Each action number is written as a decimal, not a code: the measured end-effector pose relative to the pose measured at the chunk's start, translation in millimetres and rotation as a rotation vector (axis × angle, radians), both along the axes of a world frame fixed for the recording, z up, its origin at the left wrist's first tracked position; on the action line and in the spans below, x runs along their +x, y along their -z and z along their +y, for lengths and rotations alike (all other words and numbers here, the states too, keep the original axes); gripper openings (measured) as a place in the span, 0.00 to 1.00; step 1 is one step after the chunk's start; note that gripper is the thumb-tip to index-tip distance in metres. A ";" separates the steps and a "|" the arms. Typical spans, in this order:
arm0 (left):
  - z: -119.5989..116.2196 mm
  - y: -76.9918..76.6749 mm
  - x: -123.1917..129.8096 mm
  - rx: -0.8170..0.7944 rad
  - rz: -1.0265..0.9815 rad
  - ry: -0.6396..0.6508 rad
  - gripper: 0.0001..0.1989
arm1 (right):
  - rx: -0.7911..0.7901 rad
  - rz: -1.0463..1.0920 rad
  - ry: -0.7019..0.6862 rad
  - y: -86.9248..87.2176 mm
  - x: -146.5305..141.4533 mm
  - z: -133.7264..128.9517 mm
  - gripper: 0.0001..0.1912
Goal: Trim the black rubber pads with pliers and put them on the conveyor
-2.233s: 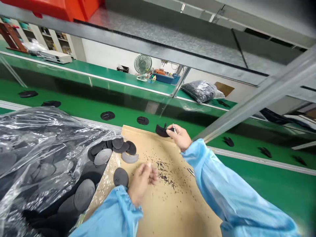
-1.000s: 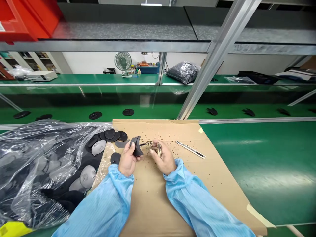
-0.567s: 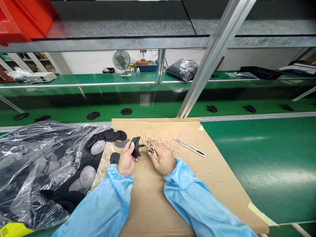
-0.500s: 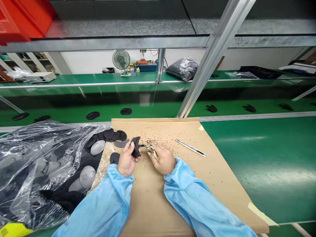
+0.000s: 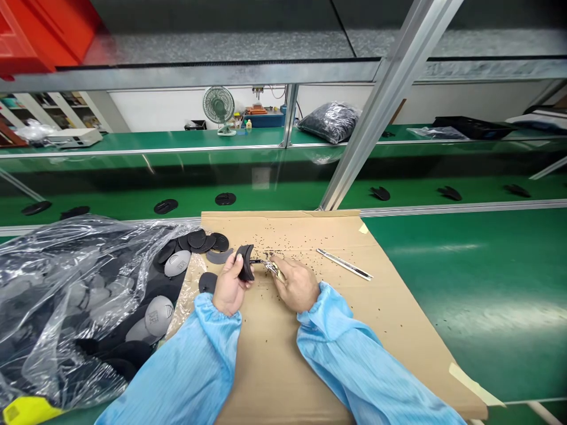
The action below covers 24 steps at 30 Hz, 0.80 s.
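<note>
My left hand (image 5: 229, 282) grips black rubber piece (image 5: 245, 262) firmly; right hand (image 5: 297, 287) closed on small pliers (image 5: 268, 265): steady tip at piece's edge.

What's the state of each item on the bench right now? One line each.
left hand: gripping the black curved piece
black curved piece: held on edge, tool tip at it
right hand: pinching the small metal tool
small metal tool: held level, pointing at the piece
cardboard sheet: flat, strewn with black crumbs
clear plastic bag: open, dark oval pads spilling out
slender metal tool: lying on the sheet, unheld
</note>
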<state>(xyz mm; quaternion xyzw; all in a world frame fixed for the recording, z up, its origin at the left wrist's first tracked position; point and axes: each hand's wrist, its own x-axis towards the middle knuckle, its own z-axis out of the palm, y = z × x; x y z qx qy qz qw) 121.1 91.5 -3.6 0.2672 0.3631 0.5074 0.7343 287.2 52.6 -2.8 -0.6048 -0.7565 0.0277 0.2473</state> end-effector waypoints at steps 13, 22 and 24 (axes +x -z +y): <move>0.1 -0.4 0.6 -0.003 0.019 -0.039 0.28 | -0.065 0.108 0.006 0.4 -3.1 -2.1 0.16; 0.9 2.0 1.0 0.017 0.031 -0.051 0.29 | -0.030 0.161 -0.003 1.7 -3.9 -1.8 0.14; 1.3 2.8 1.0 0.024 0.038 -0.047 0.29 | -0.011 0.128 0.019 2.3 -3.0 -1.5 0.16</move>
